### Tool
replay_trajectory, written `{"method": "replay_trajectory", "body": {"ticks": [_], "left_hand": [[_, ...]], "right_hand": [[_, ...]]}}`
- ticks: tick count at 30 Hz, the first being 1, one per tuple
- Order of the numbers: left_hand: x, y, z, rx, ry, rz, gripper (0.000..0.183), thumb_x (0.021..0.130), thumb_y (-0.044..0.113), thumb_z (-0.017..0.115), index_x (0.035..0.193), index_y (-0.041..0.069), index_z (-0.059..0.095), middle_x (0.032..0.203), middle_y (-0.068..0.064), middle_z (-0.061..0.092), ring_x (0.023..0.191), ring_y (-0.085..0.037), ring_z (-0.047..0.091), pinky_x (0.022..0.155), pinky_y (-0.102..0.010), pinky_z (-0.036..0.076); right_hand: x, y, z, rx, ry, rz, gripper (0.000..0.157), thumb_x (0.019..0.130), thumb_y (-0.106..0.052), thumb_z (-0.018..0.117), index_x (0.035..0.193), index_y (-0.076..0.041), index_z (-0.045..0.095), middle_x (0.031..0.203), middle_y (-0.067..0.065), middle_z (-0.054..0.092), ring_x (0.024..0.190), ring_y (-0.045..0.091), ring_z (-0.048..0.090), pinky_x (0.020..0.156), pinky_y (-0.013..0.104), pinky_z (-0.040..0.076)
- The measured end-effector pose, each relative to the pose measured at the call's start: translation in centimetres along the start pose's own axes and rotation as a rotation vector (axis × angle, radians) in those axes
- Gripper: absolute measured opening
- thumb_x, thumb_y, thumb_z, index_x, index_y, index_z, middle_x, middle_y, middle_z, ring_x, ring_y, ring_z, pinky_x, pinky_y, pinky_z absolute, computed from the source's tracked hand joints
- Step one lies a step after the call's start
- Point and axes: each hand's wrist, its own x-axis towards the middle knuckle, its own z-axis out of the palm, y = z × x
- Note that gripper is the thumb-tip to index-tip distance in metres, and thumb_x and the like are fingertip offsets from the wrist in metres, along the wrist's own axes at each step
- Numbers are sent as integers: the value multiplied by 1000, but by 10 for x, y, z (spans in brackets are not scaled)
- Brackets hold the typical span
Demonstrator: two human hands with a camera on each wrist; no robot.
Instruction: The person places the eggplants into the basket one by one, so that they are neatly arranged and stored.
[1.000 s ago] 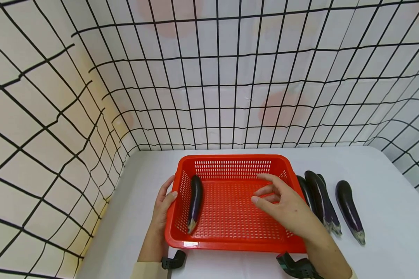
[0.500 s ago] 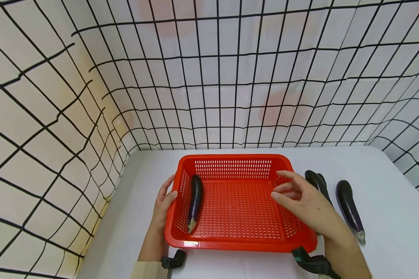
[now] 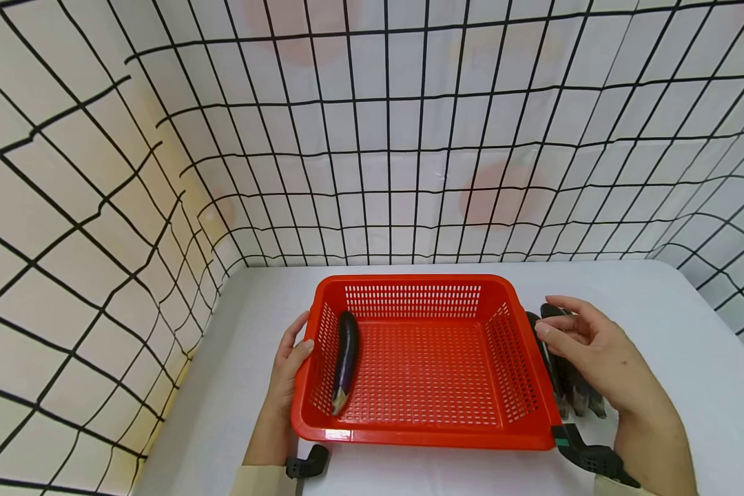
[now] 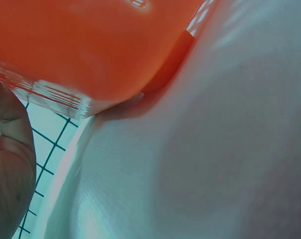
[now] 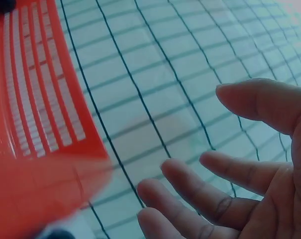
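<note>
A red plastic basket (image 3: 409, 278) with slotted walls stands on the white table. Along its left inside wall lies one dark purple eggplant (image 3: 346, 358). My left hand (image 3: 288, 368) grips the basket's left rim, thumb on the rim and fingers along the outer wall. To the right of the basket, my right hand (image 3: 610, 362) hovers over several eggplants (image 3: 552, 368), partly covering them. Its fingers are loosely bent, with a gap between thumb and fingers and nothing held. In the right wrist view the right hand (image 5: 240, 194) is spread beside the basket (image 5: 93, 134).
Black wire mesh (image 3: 403, 172) rises behind the table and along both sides, over pale walls. Bare white tabletop (image 3: 700, 358) extends to the right of the right hand. Each wrist wears a black strap.
My right hand has moved right, from over the basket to over the eggplants beside it, now hiding the rightmost one. The left hand, basket and eggplant inside have stayed put.
</note>
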Motion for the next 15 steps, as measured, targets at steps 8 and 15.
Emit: {"method": "replay_trajectory", "body": {"ticks": [8, 15], "left_hand": [[1, 0, -1, 1, 2, 0, 57, 101, 19, 53, 156, 28, 38, 147, -15, 55, 120, -29, 67, 95, -49, 58], [1, 0, 0, -3, 0, 1, 57, 101, 18, 53, 155, 28, 39, 148, -17, 53, 119, -29, 67, 95, -48, 58]], "right_hand": [[1, 30, -23, -5, 115, 107, 75, 101, -40, 61, 159, -6, 29, 115, -4, 65, 85, -9, 65, 70, 10, 55], [0, 54, -39, 82, 232, 177, 73, 101, -37, 60, 160, -6, 29, 88, -37, 54, 79, -15, 63, 65, 8, 54]]}}
